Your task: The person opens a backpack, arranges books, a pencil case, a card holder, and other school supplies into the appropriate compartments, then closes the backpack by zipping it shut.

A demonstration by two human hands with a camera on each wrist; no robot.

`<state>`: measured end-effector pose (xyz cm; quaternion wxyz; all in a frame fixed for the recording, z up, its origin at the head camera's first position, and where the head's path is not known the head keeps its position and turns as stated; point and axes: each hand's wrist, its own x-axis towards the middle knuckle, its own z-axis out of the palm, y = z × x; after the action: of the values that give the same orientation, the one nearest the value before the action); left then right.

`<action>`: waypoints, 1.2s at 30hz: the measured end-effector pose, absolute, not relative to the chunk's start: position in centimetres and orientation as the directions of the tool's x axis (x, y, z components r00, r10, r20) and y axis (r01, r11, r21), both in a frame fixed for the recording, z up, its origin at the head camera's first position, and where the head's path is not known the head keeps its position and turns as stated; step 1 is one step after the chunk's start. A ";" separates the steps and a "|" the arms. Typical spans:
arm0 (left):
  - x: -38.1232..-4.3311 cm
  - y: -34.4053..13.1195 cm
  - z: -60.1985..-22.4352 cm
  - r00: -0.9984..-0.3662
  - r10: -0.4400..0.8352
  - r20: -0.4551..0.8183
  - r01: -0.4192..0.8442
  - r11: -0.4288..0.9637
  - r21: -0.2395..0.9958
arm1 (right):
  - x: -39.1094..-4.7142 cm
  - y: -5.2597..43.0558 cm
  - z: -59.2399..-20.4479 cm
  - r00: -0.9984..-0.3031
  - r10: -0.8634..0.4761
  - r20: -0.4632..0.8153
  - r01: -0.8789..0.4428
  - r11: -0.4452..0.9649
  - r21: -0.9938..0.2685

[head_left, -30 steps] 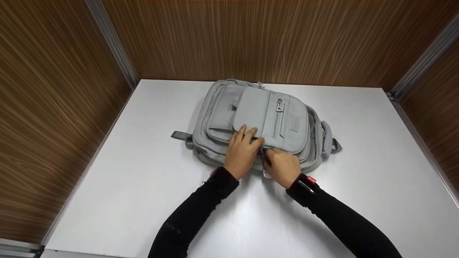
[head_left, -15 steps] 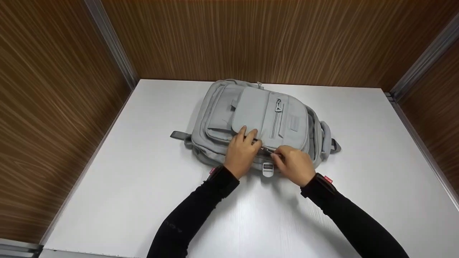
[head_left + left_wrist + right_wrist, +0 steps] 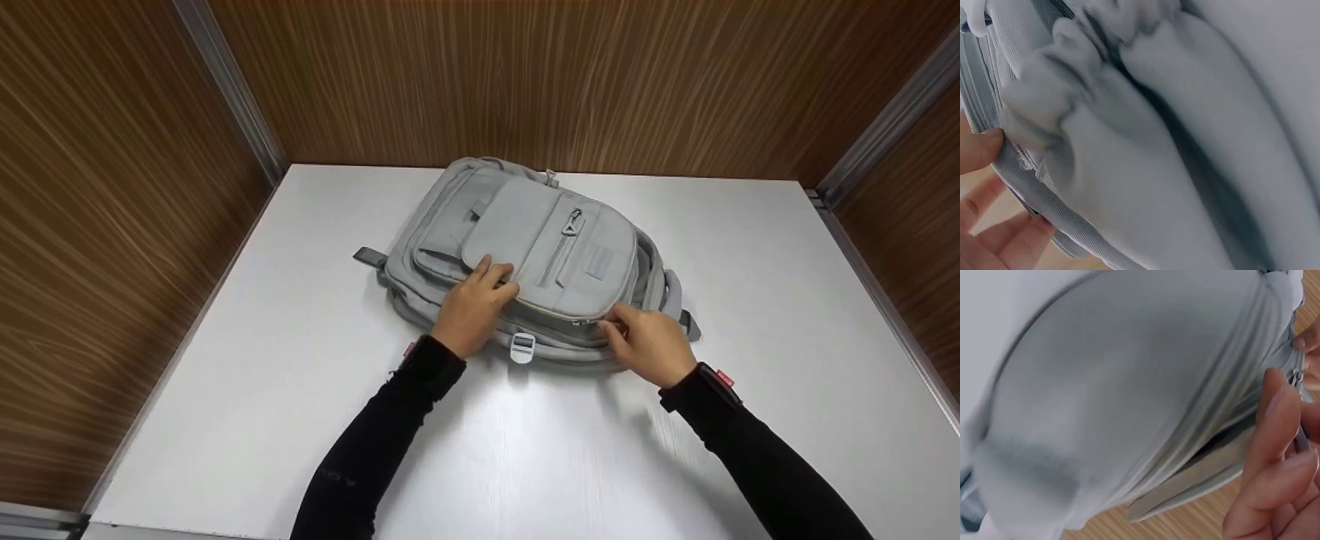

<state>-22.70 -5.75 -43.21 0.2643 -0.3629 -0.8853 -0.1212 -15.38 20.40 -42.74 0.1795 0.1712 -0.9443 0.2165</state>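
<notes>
A grey backpack (image 3: pixel 517 217) lies on its back across the white table, its top handle to the right. In the head view my left hand (image 3: pixel 475 309) is at the near edge of the front pocket. The left wrist view has its thumb (image 3: pixel 982 149) and fingers pinching the fabric edge there. Farther right along the same pocket edge, my right hand (image 3: pixel 649 341) pinches a zipper pull (image 3: pixel 1301 439), mostly hidden by the fingers. Between the hands, the pocket's zipper seam gapes. A light strap buckle (image 3: pixel 523 347) hangs at the near side.
The white table (image 3: pixel 225 375) extends around the backpack, with brown wood-grain panels (image 3: pixel 450 82) at the back and sides. Near the backpack's bottom, a short strap (image 3: pixel 369 257) sticks out left. Another zipper with its pull (image 3: pixel 572 223) sits on the front panel.
My right hand has moved right along the pocket edge with the zipper pull, and the seam behind it has parted. The backpack has turned slightly; my left hand has shifted left with it.
</notes>
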 end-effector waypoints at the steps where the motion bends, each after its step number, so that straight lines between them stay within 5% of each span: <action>1: -22.8 -6.2 -43.2 -0.599 0.580 0.552 0.710 0.704 0.032 | -15.4 20.6 -42.8 -0.879 -0.244 0.409 -0.398 0.848 -0.349; 16: -25.7 -10.7 -42.7 -0.653 0.577 0.491 0.736 0.636 0.232 | -15.9 22.0 -42.9 -0.895 -0.203 0.398 -0.356 0.862 -0.360; 24: -23.4 -8.4 -41.3 -0.685 0.575 0.448 0.674 0.734 0.087 | -15.8 20.4 -43.0 -0.867 -0.273 0.416 -0.447 0.796 -0.409; 31: -20.0 -1.9 -41.8 -0.590 0.648 0.482 0.732 0.681 -0.020 | -15.8 18.8 -43.1 -0.820 -0.324 0.472 -0.522 0.762 -0.384; 36: -19.7 0.6 -42.8 -0.586 0.659 0.471 0.693 0.709 -0.130 | -16.0 18.3 -43.3 -0.809 -0.328 0.487 -0.540 0.743 -0.396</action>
<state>-19.69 0.62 -42.75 0.2503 -0.3797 -0.8900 -0.0335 -15.96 18.27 -43.27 0.1971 0.2378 -0.9125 0.2681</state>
